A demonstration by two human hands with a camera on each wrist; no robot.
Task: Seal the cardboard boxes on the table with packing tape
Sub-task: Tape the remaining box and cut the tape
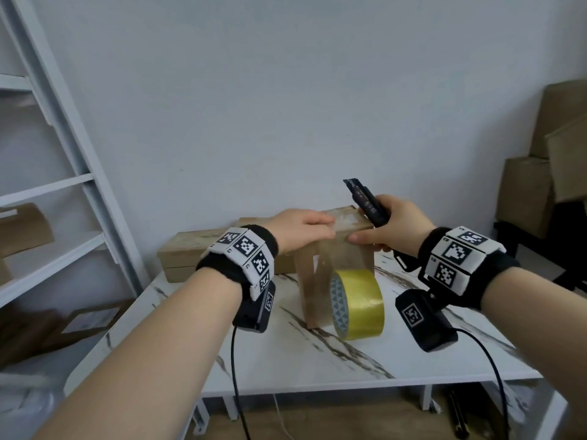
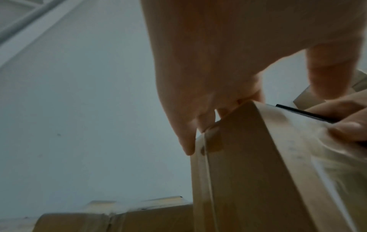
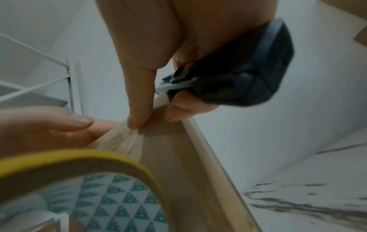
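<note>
Pressing flat, your left hand (image 1: 300, 228) lay spread on upright box (image 1: 333, 271) top; right hand (image 1: 392, 228) gripped black cutter (image 1: 365, 201), thumb pinning tape strip (image 3: 123, 141) at near top edge. Roll (image 1: 357, 304) hung below on surface (image 1: 286, 360).

We count on the marble table (image 1: 317, 360): two cardboard boxes, one upright box (image 1: 333, 249) and one flat box (image 1: 187, 252); one yellow tape roll (image 1: 359, 303); one black knife (image 1: 368, 203) (held); two hands.
</note>
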